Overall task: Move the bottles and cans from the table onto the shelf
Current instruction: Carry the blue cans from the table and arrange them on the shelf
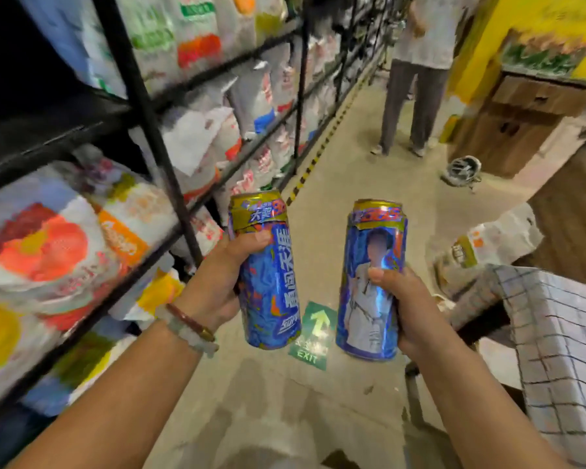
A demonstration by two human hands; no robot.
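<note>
From the head camera we look down a shop aisle as we hold two tall blue cans upright, one in each hand, above the concrete floor (322, 170). Our left hand (217, 282) is wrapped around the left can (268, 275), thumb pressed across its front just below the gold band at the top, the remaining fingers hidden behind it; bead bracelets (190, 328) circle that wrist. Our right hand (406, 306) grips the right can (369, 286) from its right side, thumb pressed on the printed figure on the label, the other fingers out of sight behind the can. The two cans stand apart from each other, neither touching anything but the hand that holds it. Between and below them, a green EXIT sign (313, 336) with an arrow lies on the floor. The black metal shelf (149, 106) runs along our left, its levels crowded with blurred white and orange bags. At lower right, the corner of the table (562, 333) shows under a checked cloth. Farther down the aisle a person (416, 72) stands near stacked cardboard boxes (515, 126), with a helmet (462, 170) on the floor beside them.
</note>
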